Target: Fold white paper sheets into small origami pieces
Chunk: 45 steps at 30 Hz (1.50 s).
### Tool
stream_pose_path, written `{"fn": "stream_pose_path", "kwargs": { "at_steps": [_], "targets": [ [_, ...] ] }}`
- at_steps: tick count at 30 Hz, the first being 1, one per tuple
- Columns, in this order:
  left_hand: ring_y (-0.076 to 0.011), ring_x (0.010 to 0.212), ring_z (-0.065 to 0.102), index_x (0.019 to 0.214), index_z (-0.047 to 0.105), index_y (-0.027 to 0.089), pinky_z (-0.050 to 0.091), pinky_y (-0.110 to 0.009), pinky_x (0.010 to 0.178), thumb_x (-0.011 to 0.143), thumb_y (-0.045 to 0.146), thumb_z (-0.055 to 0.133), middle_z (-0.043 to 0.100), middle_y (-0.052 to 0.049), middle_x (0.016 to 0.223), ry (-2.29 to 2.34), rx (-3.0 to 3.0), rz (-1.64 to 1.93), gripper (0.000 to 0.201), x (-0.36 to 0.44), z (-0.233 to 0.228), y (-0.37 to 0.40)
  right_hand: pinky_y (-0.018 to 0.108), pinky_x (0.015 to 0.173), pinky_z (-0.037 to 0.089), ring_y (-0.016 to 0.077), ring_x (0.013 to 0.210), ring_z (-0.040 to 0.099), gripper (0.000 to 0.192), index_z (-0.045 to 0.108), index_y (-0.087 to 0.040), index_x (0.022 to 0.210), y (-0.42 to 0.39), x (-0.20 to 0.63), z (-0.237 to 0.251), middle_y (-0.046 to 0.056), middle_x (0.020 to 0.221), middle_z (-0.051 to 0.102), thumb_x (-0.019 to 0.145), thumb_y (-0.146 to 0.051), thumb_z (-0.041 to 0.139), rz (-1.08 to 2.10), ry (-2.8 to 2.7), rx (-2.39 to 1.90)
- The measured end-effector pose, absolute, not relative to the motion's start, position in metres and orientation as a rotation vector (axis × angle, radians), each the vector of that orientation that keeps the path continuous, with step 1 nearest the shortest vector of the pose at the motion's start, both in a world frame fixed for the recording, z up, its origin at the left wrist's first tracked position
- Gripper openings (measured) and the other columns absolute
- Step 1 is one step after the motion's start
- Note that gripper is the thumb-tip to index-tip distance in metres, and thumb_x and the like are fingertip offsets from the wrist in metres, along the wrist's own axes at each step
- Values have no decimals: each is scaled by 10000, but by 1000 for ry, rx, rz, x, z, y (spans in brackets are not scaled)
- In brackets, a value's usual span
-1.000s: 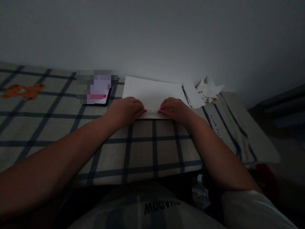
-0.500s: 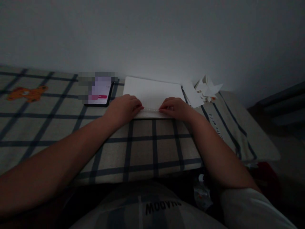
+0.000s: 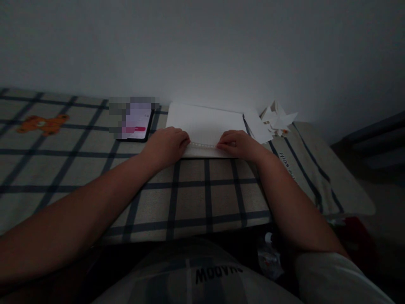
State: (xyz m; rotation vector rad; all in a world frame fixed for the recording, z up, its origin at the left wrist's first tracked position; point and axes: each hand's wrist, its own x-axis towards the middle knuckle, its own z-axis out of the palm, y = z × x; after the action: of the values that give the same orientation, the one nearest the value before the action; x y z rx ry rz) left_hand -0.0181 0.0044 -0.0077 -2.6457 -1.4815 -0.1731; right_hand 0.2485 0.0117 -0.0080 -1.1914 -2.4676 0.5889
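My left hand [image 3: 172, 144] pinches one end of a narrow whitish strip [image 3: 203, 145] that has a row of small pale marks along it. At the other end, my right hand [image 3: 236, 143] has thumb and fingertips closed on it. The strip stretches nearly level between the two hands, over the front part of a white pad of paper [image 3: 205, 118]. Whether it is a loose strip or the pad's own edge, I cannot tell in this dim light. The fingertips hide both ends.
A phone [image 3: 137, 120] with a lit screen lies left of the pad. To the right are a loose white paper piece [image 3: 257, 126] and folded white paper shapes [image 3: 280, 118]. A checked cloth [image 3: 190, 202] covers the table, and a pale wall [image 3: 202, 50] rises behind. A clear bottle [image 3: 270, 257] is below the edge.
My right hand has moved slightly to the right, so more of the strip shows between my hands. The whole view has shifted a little. Both pinches stay closed.
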Motion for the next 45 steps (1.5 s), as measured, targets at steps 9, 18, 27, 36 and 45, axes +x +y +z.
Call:
{"fn": "stream_pose_path", "kwargs": {
  "at_steps": [9, 18, 27, 36, 45],
  "targets": [
    [-292, 988, 657, 1001, 677, 151, 460, -407, 756, 1001, 281, 353, 713, -142, 1067, -1401, -2641, -160, 349, -19, -10, 2, 302, 636, 434, 179, 716, 652, 264, 801, -191, 867, 12, 251, -6, 58, 795, 762, 875, -427, 683, 600, -2295, -1617],
    [-308, 1062, 627, 1016, 674, 154, 466, -423, 806, 1003, 305, 368, 678, -152, 1137, -1493, -2589, -144, 342, -16, -10, -1, 321, 708, 445, 204, 811, 668, 240, 809, -177, 910, 12, 245, -2, 85, 893, 772, 912, -367, 663, 369, -2473, -1606],
    [-286, 1018, 660, 1023, 704, 183, 473, -401, 795, 980, 372, 429, 713, -118, 1130, -1637, -2566, -166, 336, -16, -4, -3, 378, 830, 465, 244, 931, 646, 205, 786, -196, 906, 11, 245, -9, 99, 970, 750, 936, -316, 622, 157, -2586, -1462],
    [-277, 906, 690, 999, 737, 182, 474, -372, 715, 947, 479, 488, 744, -111, 1020, -1766, -2602, -239, 391, -22, -7, 5, 348, 804, 484, 216, 859, 627, 241, 794, -181, 1043, 15, 249, -13, 97, 922, 724, 901, -293, 634, 330, -2505, -1437],
    [-266, 932, 688, 1010, 734, 189, 471, -355, 740, 951, 467, 475, 740, -105, 1023, -1721, -2593, -226, 385, -21, -5, 2, 388, 941, 471, 262, 1053, 594, 345, 756, -232, 1235, 3, 246, -5, 127, 1114, 686, 949, -293, 572, 279, -2663, -1277]
  ]
}}
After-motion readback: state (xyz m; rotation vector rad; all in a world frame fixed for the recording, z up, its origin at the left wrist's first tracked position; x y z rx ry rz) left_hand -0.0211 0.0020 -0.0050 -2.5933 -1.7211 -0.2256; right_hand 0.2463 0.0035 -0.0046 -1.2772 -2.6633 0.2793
